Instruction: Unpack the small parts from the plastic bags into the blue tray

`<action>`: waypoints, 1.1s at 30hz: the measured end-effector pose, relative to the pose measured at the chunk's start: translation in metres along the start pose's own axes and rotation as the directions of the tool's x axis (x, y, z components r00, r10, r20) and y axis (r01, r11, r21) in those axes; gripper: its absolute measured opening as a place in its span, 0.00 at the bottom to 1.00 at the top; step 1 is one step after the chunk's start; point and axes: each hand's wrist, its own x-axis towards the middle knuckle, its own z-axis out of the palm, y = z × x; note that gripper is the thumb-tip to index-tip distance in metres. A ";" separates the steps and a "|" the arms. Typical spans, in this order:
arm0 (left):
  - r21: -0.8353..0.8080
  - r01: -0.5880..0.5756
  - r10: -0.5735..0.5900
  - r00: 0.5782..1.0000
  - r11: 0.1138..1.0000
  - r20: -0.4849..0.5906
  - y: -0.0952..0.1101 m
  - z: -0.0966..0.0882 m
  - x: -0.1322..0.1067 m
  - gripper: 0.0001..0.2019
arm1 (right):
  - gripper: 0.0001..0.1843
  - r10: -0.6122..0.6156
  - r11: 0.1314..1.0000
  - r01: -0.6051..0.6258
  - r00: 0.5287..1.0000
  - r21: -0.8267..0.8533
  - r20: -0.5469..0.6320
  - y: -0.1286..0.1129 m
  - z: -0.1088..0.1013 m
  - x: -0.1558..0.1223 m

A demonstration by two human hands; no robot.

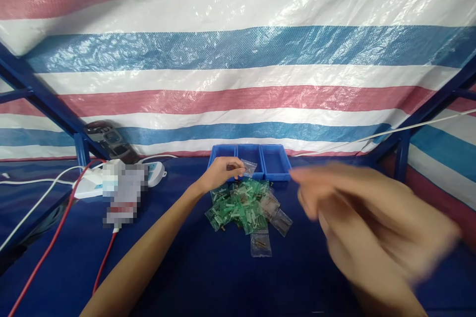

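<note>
Left hand (pixel 223 168), nearer, pinches small clear flat plastic bag (pixel 249 168) jutting rightward; right hand (pixel 390 208) well apart, blurred, can't tell if grasping.

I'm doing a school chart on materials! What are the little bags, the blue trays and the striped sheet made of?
Little bags: probably thin, glossy plastic film; they're see-through and shiny.
Blue trays: likely hard, smooth plastic, with evenly coloured, straight walls.
Striped sheet: looks like shiny woven plastic, since a fine weave and glints show, though coated fabric is possible.
</note>
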 end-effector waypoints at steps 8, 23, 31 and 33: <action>-0.173 -0.005 -0.023 0.987 0.985 -0.159 0.003 0.010 0.001 0.14 | 0.12 0.315 0.949 -0.279 0.839 -0.147 0.444 0.144 0.067 0.007; -0.214 0.010 -0.035 0.993 0.977 -0.115 0.000 0.015 0.000 0.12 | 0.11 0.409 0.785 -0.582 0.743 0.210 0.531 0.159 0.094 -0.014; -0.156 0.026 -0.038 0.996 0.987 -0.077 0.011 0.010 -0.001 0.12 | 0.10 0.411 0.701 -0.635 0.732 0.326 0.543 0.157 0.099 -0.017; -0.147 0.031 -0.041 0.997 0.989 -0.067 0.012 0.010 -0.001 0.12 | 0.10 0.423 0.680 -0.649 0.727 0.342 0.541 0.156 0.100 -0.018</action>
